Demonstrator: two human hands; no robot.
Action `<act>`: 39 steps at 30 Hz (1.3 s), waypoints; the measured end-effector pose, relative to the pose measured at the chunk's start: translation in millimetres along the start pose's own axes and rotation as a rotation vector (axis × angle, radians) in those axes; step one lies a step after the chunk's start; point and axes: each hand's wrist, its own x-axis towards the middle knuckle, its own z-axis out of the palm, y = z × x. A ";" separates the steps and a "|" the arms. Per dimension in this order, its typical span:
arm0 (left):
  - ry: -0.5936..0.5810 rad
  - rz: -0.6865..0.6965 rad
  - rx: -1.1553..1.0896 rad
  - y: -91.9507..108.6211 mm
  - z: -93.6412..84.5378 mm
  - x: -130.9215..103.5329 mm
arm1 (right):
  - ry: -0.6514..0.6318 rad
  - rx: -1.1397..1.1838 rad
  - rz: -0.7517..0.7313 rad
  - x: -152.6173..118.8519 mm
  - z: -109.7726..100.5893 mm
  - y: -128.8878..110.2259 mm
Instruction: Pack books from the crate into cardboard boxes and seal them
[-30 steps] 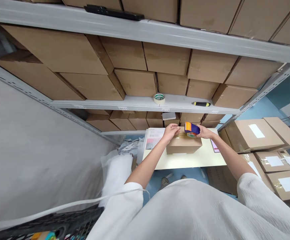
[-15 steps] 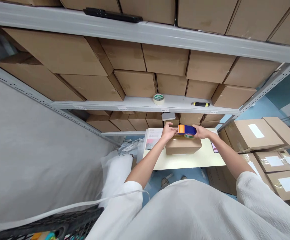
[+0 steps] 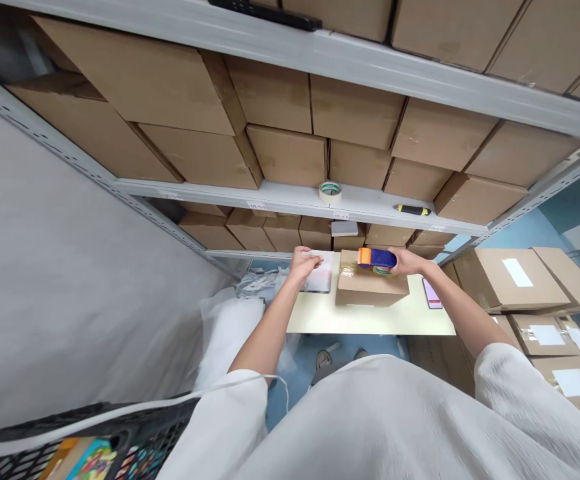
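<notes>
The right hand [image 3: 406, 261] is gripping the dispenser [image 3: 381, 258] by its blue end, over the box [image 3: 370, 296]. Left of the box, by the papers [image 3: 324, 275], the left hand [image 3: 305, 265] is curling its fingers; whether they are pinching anything, one cannot tell. The dispenser is probably handling light and stiff, gripping best clear of its orange end.

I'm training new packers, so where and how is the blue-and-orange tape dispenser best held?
Probably by the blue end of the tape dispenser, coming from the right, as the right hand does: that end points right, while the orange end points left over the carton and is best left free.
</notes>
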 end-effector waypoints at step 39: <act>-0.268 0.312 0.277 -72.2 27.3 -33.9 | -0.015 -0.228 0.091 11.2 1.3 -17.3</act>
